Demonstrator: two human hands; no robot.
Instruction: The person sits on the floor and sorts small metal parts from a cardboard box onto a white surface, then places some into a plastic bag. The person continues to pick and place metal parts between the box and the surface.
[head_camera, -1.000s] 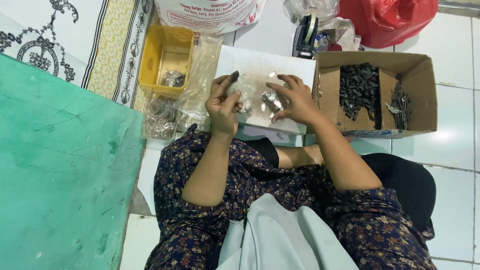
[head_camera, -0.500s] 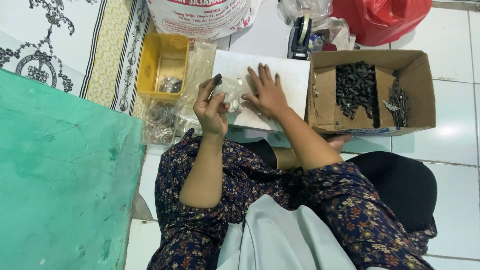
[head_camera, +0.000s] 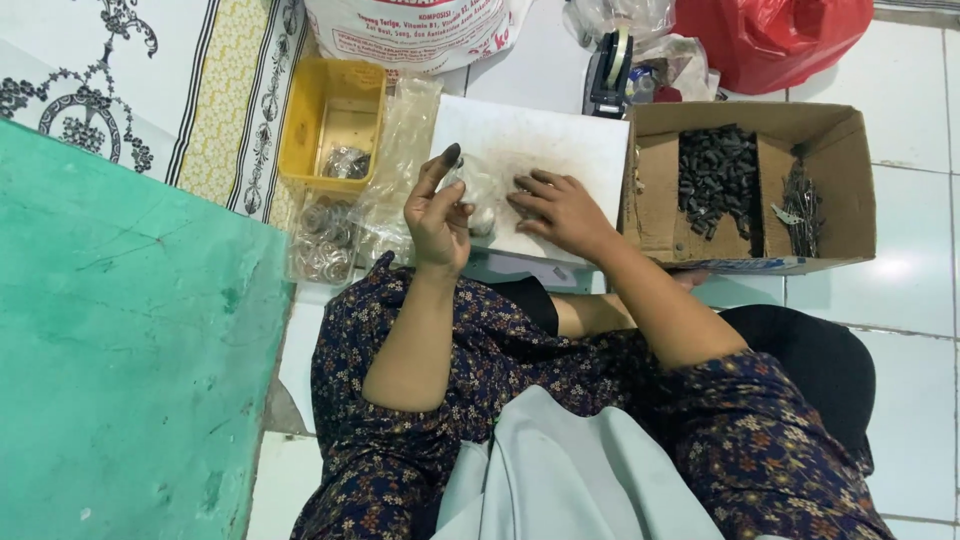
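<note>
Pinched between the left hand's (head_camera: 438, 215) thumb and fingers, a small clear plastic bag (head_camera: 478, 190) of metal pieces hangs over the white board (head_camera: 560, 135), while the right hand (head_camera: 560, 208), fingers spread flat, presses beside it; a second earlier both hands worked the shiny pieces farther right on the board. Behind sit a yellow tray (head_camera: 333, 125), a printed white sack (head_camera: 415, 30), a red bag (head_camera: 790, 35) and an open cardboard box (head_camera: 750, 185) of dark parts
</note>
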